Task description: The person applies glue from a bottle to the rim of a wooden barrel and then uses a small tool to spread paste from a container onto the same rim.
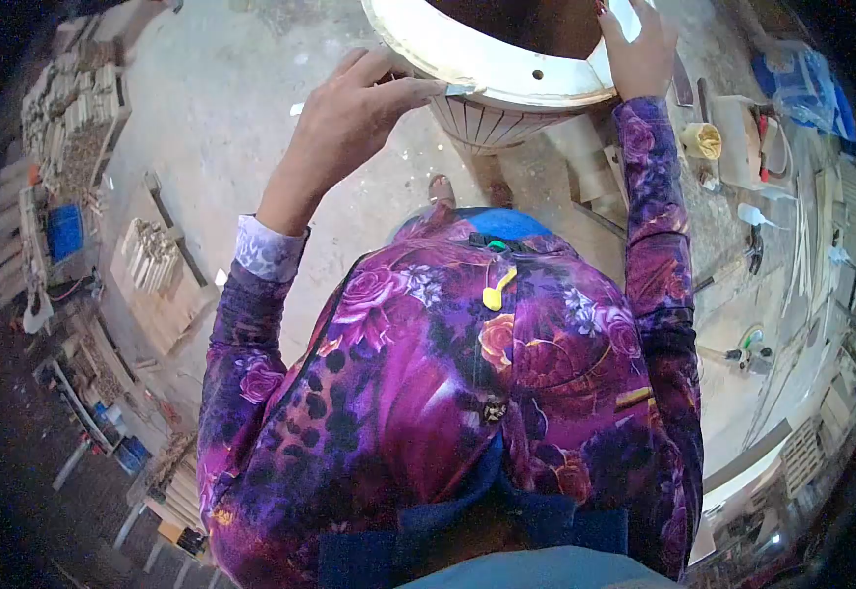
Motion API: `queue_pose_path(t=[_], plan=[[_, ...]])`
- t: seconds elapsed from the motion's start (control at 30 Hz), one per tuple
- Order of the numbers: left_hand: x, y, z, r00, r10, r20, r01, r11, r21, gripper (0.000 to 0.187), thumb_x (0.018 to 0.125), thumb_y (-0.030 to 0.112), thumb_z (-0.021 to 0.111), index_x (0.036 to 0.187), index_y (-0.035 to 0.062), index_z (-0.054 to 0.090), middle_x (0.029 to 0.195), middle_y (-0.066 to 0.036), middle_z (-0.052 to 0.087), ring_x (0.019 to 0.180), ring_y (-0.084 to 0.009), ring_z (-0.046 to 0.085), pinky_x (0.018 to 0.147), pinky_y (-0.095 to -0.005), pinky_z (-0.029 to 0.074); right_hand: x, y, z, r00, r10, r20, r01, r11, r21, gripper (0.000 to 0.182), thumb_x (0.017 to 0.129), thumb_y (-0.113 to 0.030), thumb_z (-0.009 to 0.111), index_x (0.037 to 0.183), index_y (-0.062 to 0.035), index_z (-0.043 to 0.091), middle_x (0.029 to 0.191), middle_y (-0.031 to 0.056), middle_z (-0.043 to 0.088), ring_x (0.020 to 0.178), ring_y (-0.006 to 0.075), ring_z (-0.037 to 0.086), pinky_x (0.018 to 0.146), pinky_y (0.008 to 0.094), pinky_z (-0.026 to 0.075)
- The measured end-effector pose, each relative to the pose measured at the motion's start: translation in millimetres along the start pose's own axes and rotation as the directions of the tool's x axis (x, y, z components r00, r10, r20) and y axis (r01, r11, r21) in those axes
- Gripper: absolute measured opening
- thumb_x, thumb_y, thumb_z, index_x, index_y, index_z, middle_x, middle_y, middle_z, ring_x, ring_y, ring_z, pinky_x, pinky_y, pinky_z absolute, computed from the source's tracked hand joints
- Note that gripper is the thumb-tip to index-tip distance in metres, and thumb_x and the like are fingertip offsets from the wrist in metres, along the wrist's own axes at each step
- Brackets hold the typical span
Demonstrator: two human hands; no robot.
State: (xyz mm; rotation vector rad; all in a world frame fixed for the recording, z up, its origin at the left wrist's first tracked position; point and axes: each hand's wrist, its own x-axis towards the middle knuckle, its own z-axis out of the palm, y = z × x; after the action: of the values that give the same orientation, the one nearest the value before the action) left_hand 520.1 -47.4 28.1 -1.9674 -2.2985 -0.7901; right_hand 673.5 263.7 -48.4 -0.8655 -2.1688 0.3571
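A round white ring point(506, 77) with a wide opening and a small dark hole in its face fills the top of the head view. Under it, a tapering body of narrow wooden slats point(492, 126) shows in part. At the ring's left outer edge, my left hand point(354, 113) is closed, thumb and fingers pinching a small flat grey piece point(460, 90) against the rim. What this piece is, I cannot tell. My right hand point(641, 54) grips the ring's right side, its thumb on the white face and the upper fingers cut off by the frame.
Stacked wood strips point(74, 118) stand at the left, near a board point(167, 294) bearing a bundle of sticks point(151, 257). Along the right lie a yellow cup point(703, 140), a white bottle point(752, 214), a blue plastic bag point(806, 88) and long wood strips point(811, 250).
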Motion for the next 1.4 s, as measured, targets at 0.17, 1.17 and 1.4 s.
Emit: queue_pose_path(t=[0.17, 1.17, 1.4], plan=[[4.9, -6.1, -3.7, 0.999, -0.047, -0.016, 0.045, 0.996, -0.081, 0.030, 0.083, 0.007, 0.070, 0.108, 0.0228, 0.076, 0.097, -0.002, 0.065, 0.098, -0.0253, 0.063, 0.079, -0.0376, 0.055, 1.5, 1.6, -3.4, 1.000, 0.009, 0.008, -0.009, 1.000, -0.003, 0.049, 0.084, -0.023, 0.076, 0.127, -0.0044, 0.061, 0.122, 0.0215, 0.063, 0.116, 0.0390, 0.058, 0.102, 0.0447, 0.045], [-0.3, 48.5, 6.7, 0.975, -0.182, 0.124, 0.193, 0.977, -0.088, 0.021, 0.086, 0.012, 0.073, 0.104, 0.0211, 0.078, 0.097, -0.003, 0.067, 0.095, -0.0241, 0.063, 0.078, -0.0372, 0.053, 28.6, 18.3, 16.2, 0.994, -0.003, 0.112, 0.005, 1.000, -0.024, 0.055, 0.088, -0.031, 0.072, 0.136, -0.0084, 0.056, 0.124, 0.0241, 0.060, 0.116, 0.0424, 0.057, 0.100, 0.0485, 0.047], [-4.6, 34.3, 17.4, 0.966, -0.243, -0.092, 0.245, 0.969, 0.015, 0.028, 0.085, 0.007, 0.074, 0.111, 0.0177, 0.078, 0.096, -0.007, 0.067, 0.091, -0.0245, 0.063, 0.075, -0.0351, 0.052, 26.9, 16.8, 16.6, 0.996, -0.007, 0.089, 0.009, 1.000, -0.023, 0.054, 0.088, -0.034, 0.073, 0.132, -0.0082, 0.058, 0.121, 0.0227, 0.061, 0.113, 0.0409, 0.060, 0.098, 0.0475, 0.048]])
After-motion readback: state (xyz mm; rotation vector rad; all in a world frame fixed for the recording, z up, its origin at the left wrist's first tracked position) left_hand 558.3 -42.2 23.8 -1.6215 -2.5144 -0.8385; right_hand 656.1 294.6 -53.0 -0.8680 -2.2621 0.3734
